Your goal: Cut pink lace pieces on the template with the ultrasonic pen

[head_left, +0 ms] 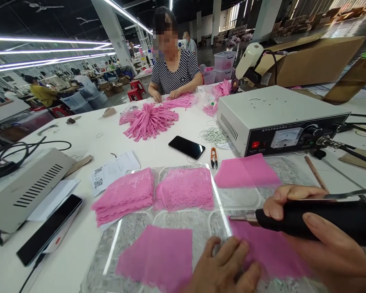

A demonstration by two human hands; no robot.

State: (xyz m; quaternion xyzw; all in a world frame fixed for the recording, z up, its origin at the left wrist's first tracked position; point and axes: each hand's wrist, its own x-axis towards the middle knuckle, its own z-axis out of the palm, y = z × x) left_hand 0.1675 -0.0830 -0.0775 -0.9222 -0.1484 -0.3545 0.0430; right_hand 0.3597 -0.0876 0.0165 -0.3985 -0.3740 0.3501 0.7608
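- Head view, lower right: right hand [332, 250] closed around a black-handled tool [354, 221], its metal tip just above a pink fabric piece [271, 254].
- Left hand [228, 266]: fingers flat, pressing the fabric onto a clear patterned mat [134, 230].
- Risk, as judged: the tip is near the left fingertips, so a slip could catch them or drag the fabric.
- Fabric: thin, plain, lying flat.

- On the board [134, 228]: two lace stacks [122, 199] side by side, a cloth piece [268, 254] before them to the right.
- Behind the board: phone [186, 147], snips [214, 158] right of it.
- Control box [271, 110] farther right on the bench [88, 138].
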